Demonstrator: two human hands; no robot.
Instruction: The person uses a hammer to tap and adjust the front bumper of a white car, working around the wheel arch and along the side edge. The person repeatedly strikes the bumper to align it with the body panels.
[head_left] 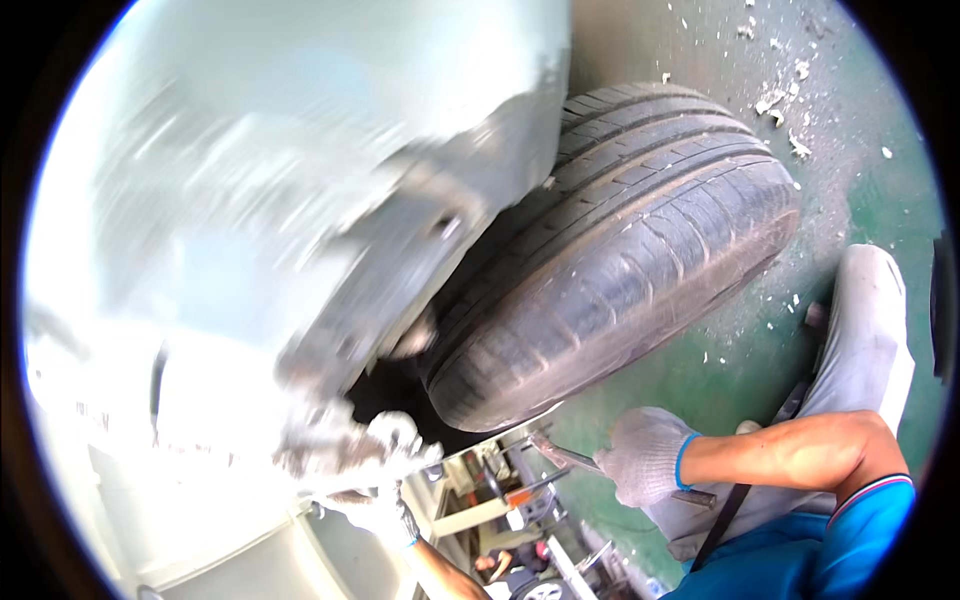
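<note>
My right hand, in a pale knit glove with a blue cuff, is closed around a steel bar-like tool with a broader end. That end points at the lower side of a large black tire, apart from my fist. My left hand, also gloved, is at the lower edge of a pale, scuffed vehicle body panel. Its fingers are smeared and partly hidden against the bright metal, so what they grip does not show. A grey bracket-like part runs along the panel beside the tire.
White flakes litter the green floor. My grey-trousered leg is at the right. Below the tire, farther off, are a person, a wheel and metal frames. A pale panelled structure fills the lower left.
</note>
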